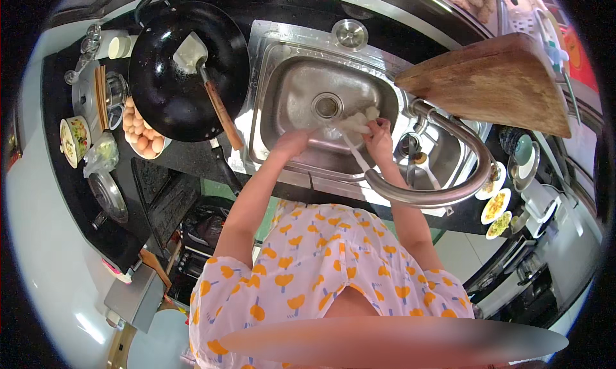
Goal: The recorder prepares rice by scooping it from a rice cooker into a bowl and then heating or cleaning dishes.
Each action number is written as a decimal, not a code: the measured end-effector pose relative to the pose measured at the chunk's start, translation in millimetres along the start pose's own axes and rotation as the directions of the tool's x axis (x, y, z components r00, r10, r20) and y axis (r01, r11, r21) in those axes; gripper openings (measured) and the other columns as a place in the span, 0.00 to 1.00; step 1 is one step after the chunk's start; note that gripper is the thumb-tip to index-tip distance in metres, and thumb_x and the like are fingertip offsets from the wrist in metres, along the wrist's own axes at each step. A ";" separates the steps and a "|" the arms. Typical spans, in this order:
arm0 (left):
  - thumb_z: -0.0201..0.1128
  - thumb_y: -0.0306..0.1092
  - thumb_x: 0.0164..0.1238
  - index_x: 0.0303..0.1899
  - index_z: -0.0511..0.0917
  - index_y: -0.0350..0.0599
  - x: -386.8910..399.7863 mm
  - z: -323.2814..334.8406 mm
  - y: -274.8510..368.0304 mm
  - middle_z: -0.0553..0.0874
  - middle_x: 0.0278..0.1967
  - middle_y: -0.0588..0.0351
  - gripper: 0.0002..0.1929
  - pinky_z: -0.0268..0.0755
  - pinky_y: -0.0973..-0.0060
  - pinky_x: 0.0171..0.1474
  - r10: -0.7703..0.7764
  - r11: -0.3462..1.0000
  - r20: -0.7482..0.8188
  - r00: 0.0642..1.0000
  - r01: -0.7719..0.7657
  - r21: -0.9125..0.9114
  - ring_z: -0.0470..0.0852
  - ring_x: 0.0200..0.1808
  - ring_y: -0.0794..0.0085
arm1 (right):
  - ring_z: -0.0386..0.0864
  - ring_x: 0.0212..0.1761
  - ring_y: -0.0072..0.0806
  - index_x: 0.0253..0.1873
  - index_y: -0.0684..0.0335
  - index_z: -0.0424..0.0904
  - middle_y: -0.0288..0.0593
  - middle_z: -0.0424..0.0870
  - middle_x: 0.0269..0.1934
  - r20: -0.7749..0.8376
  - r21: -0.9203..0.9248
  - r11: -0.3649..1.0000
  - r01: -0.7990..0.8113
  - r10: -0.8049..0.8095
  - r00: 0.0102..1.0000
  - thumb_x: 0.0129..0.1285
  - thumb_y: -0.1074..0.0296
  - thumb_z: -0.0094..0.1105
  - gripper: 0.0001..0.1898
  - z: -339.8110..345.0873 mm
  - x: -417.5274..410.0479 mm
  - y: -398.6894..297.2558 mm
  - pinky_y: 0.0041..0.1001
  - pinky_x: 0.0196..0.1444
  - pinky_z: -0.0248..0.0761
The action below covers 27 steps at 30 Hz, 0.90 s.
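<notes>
Water runs from the curved metal faucet [433, 196] into the stainless-steel sink basin [298, 80]. Over the basin's right part, my right hand [379, 138] pinches a crumpled, whitish soft item [357, 122], a cloth or loofah-like scrubber; I cannot tell which. The water stream meets it just above the basin floor. My left hand [292, 144] is over the basin's near left side, with its fingers pointing towards the stream. Those fingers are blurred, so whether they hold anything is unclear. The round drain [327, 105] lies between and beyond both hands.
A black wok [159, 90] with a wooden-handled spatula [219, 104] stands left of the sink, beside a bowl of eggs [143, 136]. A knife [225, 167] lies near the counter edge. Right of the basin are a thick wooden chopping board [495, 85], a smaller basin and several food dishes [495, 206].
</notes>
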<state>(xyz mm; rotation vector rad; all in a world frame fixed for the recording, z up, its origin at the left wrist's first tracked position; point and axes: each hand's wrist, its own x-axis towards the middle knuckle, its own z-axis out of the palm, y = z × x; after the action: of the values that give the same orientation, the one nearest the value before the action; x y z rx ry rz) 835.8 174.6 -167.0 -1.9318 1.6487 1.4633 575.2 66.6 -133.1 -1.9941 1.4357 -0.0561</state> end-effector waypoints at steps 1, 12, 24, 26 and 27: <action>0.50 0.38 0.69 0.39 0.78 0.38 -3.0 -0.1 -2.2 0.82 0.33 0.41 0.13 0.74 0.60 0.40 -0.024 0.999 -0.185 0.982 0.016 -0.044 0.83 0.36 0.52 | 0.77 0.48 0.55 0.48 0.60 0.79 0.60 0.69 0.56 -0.009 -0.001 1.000 0.003 -0.003 1.000 0.51 0.69 0.64 0.17 -3.3 -5.7 -5.6 0.40 0.49 0.75; 0.44 0.45 0.71 0.43 0.78 0.38 9.7 19.5 93.3 0.84 0.38 0.39 0.20 0.72 0.55 0.43 -0.189 0.623 -0.222 0.957 -0.058 -0.780 0.82 0.40 0.46 | 0.81 0.43 0.36 0.51 0.64 0.76 0.45 0.84 0.39 0.134 0.818 0.480 -0.317 0.376 0.917 0.56 0.58 0.66 0.22 39.9 17.2 -94.1 0.31 0.46 0.73; 0.44 0.47 0.75 0.42 0.78 0.43 -90.6 1.9 54.4 0.74 0.20 0.61 0.19 0.62 0.75 0.23 -0.209 0.576 -0.059 0.976 0.074 -0.814 0.72 0.21 0.75 | 0.82 0.32 0.41 0.39 0.59 0.78 0.46 0.84 0.31 0.161 0.847 -0.530 0.039 0.325 0.932 0.53 0.58 0.67 0.13 100.5 82.3 12.3 0.31 0.38 0.74; 0.44 0.46 0.75 0.42 0.78 0.44 -79.8 -7.7 59.0 0.71 0.19 0.65 0.18 0.58 0.78 0.20 -0.264 0.313 0.102 0.959 0.185 -0.931 0.67 0.19 0.81 | 0.82 0.35 0.35 0.40 0.60 0.79 0.44 0.84 0.34 -0.231 0.514 0.798 -0.315 0.483 0.845 0.53 0.59 0.67 0.14 92.7 69.2 22.3 0.27 0.40 0.74; 0.43 0.46 0.75 0.43 0.78 0.44 -63.2 0.5 50.3 0.73 0.20 0.65 0.18 0.57 0.77 0.19 -0.243 0.265 0.056 0.968 0.122 -0.957 0.68 0.19 0.79 | 0.82 0.35 0.35 0.40 0.60 0.79 0.44 0.84 0.34 -0.223 0.515 0.801 -0.305 0.468 0.855 0.53 0.59 0.67 0.14 90.5 56.2 3.0 0.27 0.40 0.74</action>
<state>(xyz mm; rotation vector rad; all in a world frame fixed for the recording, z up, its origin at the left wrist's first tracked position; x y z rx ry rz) 800.8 197.0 -97.7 -2.5940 0.3023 2.6289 631.2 62.2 -223.7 -1.3029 1.8295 -0.5383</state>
